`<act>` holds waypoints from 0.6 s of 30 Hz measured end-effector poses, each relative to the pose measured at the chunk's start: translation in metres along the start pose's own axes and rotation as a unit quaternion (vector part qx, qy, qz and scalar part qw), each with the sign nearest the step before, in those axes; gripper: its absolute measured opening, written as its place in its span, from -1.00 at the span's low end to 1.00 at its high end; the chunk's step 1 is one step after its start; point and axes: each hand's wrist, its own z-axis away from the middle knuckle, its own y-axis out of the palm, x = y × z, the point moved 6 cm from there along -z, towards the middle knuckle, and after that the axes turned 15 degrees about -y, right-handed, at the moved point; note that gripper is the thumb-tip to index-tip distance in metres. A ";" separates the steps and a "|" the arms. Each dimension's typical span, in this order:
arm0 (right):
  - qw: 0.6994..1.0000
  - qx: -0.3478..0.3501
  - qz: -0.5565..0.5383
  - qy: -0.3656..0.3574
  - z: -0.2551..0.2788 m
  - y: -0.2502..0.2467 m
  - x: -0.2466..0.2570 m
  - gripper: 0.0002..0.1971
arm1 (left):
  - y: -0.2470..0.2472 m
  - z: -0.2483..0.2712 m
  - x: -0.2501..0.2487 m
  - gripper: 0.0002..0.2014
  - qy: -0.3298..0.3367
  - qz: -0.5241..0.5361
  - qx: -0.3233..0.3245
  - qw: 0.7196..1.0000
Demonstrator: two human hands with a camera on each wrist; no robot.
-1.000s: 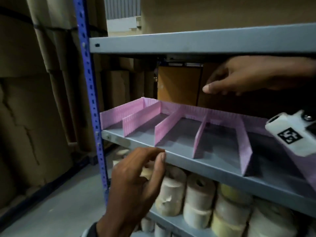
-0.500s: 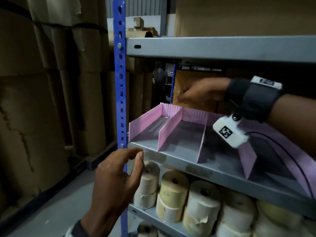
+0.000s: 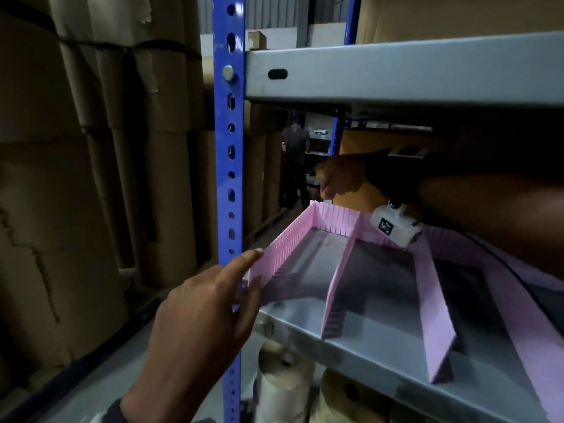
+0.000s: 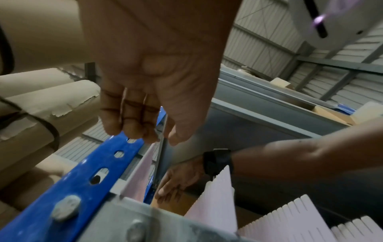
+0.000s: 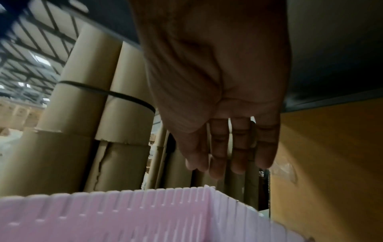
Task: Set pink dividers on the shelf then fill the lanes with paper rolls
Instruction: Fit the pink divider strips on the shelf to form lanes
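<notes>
Fingers straight, my left hand (image 3: 201,319) is touching the leftmost pink divider (image 3: 283,245) while my right hand (image 3: 341,178), holding nothing, is hovering over the shelf's (image 3: 366,340) back corner.

Paper rolls (image 3: 283,383) below the shelf (image 3: 351,346) — blurred, cut off by the frame's bottom edge.

dim warehouse, tall cardboard tubes (image 3: 100,178), blue upright (image 3: 229,148), corrugated roof (image 4: 259,49)
</notes>
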 end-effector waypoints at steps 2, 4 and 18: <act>1.000 0.011 0.014 -0.016 -0.018 0.005 -0.002 -0.77 | 0.006 -0.009 0.006 -0.47 -0.007 -0.056 0.012 0.998; 0.998 0.032 0.030 -0.037 -0.032 0.011 -0.003 -0.77 | 0.009 -0.016 0.010 -0.53 0.003 -0.069 0.022 0.997; 0.993 0.037 0.062 -0.099 -0.051 0.031 -0.017 -0.76 | 0.017 -0.023 0.019 -0.64 0.095 -0.068 -0.010 0.993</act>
